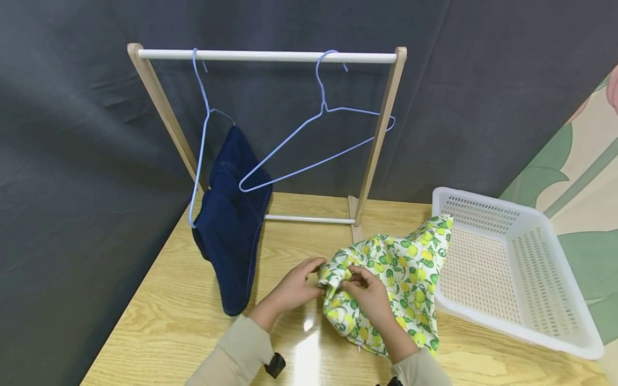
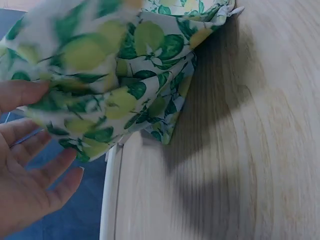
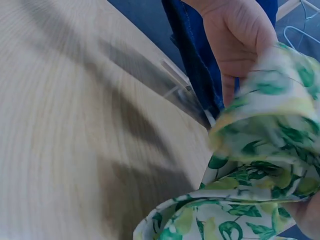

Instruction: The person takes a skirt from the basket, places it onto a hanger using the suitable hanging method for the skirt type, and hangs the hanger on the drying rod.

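Note:
A white cloth (image 1: 410, 268) with a yellow lemon and green leaf print lies bunched over the table, its left part gathered up between the hands. My right hand (image 1: 369, 295) pinches a fold near that gathered end; only a small part of it shows at the right wrist view's edge. The left hand (image 1: 299, 287) is at the cloth's left edge, thumb and fingers apart. In the left wrist view, the thumb (image 2: 22, 95) touches the printed cloth (image 2: 145, 65) while the other fingers spread below. Whether the cloth is a garment, I cannot tell.
A wooden rack with a white rail (image 1: 270, 56) stands behind. On it hang a bare blue hanger (image 1: 304, 126) and another blue hanger (image 1: 201, 145) bearing dark blue denim (image 1: 232, 214). A white plastic basket (image 1: 536, 338) stands at right on the wooden table (image 1: 159, 327).

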`<state>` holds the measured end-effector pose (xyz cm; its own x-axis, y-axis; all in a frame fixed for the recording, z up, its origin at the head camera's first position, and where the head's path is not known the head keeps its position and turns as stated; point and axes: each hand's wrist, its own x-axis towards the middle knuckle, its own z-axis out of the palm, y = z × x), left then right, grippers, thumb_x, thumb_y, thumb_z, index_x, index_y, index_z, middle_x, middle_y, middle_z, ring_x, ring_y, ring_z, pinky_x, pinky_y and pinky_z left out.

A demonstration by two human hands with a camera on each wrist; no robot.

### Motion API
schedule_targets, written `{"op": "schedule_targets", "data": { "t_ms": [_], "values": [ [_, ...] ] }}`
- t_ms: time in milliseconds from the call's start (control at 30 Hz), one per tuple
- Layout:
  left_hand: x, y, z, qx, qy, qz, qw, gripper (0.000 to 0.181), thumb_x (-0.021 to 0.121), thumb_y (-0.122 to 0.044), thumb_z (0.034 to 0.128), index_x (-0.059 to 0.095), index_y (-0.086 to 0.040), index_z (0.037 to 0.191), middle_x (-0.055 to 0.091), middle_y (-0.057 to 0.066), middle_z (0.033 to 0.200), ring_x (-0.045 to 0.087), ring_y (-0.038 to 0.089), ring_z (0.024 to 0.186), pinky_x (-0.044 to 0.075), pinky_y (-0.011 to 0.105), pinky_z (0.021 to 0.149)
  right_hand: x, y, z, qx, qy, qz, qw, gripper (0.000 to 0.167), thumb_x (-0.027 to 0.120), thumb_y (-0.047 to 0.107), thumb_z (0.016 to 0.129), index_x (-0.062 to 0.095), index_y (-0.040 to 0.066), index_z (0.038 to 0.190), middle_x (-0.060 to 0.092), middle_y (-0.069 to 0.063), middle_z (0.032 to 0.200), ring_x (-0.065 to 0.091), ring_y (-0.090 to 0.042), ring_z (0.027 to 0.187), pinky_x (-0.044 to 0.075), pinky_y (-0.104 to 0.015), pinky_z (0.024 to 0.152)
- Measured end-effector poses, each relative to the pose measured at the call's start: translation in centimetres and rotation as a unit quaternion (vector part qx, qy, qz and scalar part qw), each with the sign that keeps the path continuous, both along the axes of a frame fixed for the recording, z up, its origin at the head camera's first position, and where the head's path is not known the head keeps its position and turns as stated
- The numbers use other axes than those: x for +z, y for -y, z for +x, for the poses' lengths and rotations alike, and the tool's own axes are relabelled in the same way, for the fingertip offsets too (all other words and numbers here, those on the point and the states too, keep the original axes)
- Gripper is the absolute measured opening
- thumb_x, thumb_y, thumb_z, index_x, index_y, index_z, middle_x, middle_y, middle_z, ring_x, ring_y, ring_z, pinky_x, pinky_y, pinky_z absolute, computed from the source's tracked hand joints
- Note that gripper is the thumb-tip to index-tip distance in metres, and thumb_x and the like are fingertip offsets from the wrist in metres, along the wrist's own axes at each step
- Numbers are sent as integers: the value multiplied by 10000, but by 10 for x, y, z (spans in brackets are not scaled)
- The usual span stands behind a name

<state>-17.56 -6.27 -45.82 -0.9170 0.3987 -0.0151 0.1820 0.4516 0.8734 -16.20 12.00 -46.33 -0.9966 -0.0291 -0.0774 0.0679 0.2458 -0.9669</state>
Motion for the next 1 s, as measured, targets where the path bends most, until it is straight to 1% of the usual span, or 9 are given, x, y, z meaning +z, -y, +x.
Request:
{"op": "schedule_targets", "data": {
  "t_ms": [100, 167, 233, 333, 433, 567, 800, 900, 1000],
  "values": [
    [-4, 3, 0, -85, -89, -98, 9999, 658, 431, 174, 715, 398, -152, 1285, 399, 15, 1274, 387, 222, 1131, 395, 387, 833, -4, 1, 3, 203, 163, -238, 9994, 301, 594, 24, 788, 549, 33, 1085, 524, -102, 900, 507, -200, 820, 472, -256, 665],
    [-6, 5, 0, -77, -121, -93, 9999, 744, 336, 260, 643, 429, -138, 1266, 411, 23, 1265, 383, 215, 1139, 394, 379, 839, -7, 1, 5, 303, 227, -369, 9986, 284, 578, 4, 792, 543, 7, 1073, 520, -118, 897, 509, -206, 814, 480, -273, 675],
    [-10, 7, 0, -38, -196, -50, 9998, 720, 319, 279, 657, 474, -131, 1229, 436, 30, 1240, 390, 213, 1135, 361, 380, 885, -10, 1, 6, 344, 256, -397, 9983, 270, 566, -5, 795, 535, -17, 1064, 513, -124, 889, 510, -209, 801, 484, -285, 676],
    [-15, 11, -1, 122, 13, 354, 9993, 488, 429, 154, 791, 525, -128, 1177, 460, 45, 1210, 426, 232, 1094, 398, 361, 841, -14, 0, 7, 326, 297, -338, 9985, 253, 555, -17, 795, 535, -38, 1047, 513, -125, 870, 511, -208, 787, 487, -299, 669],
    [-19, 14, -3, 304, 369, 805, 9956, 336, 524, -20, 832, 548, -131, 1149, 482, 55, 1178, 463, 228, 1038, 429, 310, 784, -19, -2, 8, 292, 357, -160, 9988, 245, 555, -19, 792, 538, -42, 1035, 522, -115, 863, 511, -199, 778, 486, -292, 656],
    [-21, 20, -9, 505, 924, 1564, 9821, 322, 555, -109, 827, 542, -80, 1147, 520, 80, 1111, 511, 181, 943, 446, 266, 739, -26, -7, 10, 349, 430, 202, 9983, 247, 572, 13, 792, 542, -38, 1032, 529, -100, 877, 509, -189, 787, 479, -275, 646],
    [-18, 30, -18, 1036, 1659, 2849, 9384, 358, 467, -74, 868, 455, 6, 1217, 537, 106, 1089, 563, 127, 827, 465, 246, 683, -37, -23, 16, 540, 572, 994, 9919, 284, 610, 107, 787, 549, -6, 1040, 524, -70, 908, 501, -188, 831, 451, -294, 679],
    [-19, 35, -23, 1439, 1866, 2922, 9269, 336, 433, -78, 885, 460, -10, 1213, 547, 93, 1067, 569, 122, 801, 466, 241, 670, -41, -31, 18, 599, 822, 1168, 9879, 316, 608, 120, 787, 534, -17, 1062, 517, -89, 951, 495, -220, 869, 449, -328, 696],
    [-25, 42, -27, 1882, 1955, 2508, 9292, 304, 432, -87, 886, 487, -21, 1178, 561, 86, 982, 557, 107, 719, 456, 225, 625, -45, -41, 21, 623, 989, 1381, 9835, 344, 598, 140, 794, 521, -33, 1081, 516, -111, 995, 491, -254, 912, 444, -363, 718]
  ]
}}
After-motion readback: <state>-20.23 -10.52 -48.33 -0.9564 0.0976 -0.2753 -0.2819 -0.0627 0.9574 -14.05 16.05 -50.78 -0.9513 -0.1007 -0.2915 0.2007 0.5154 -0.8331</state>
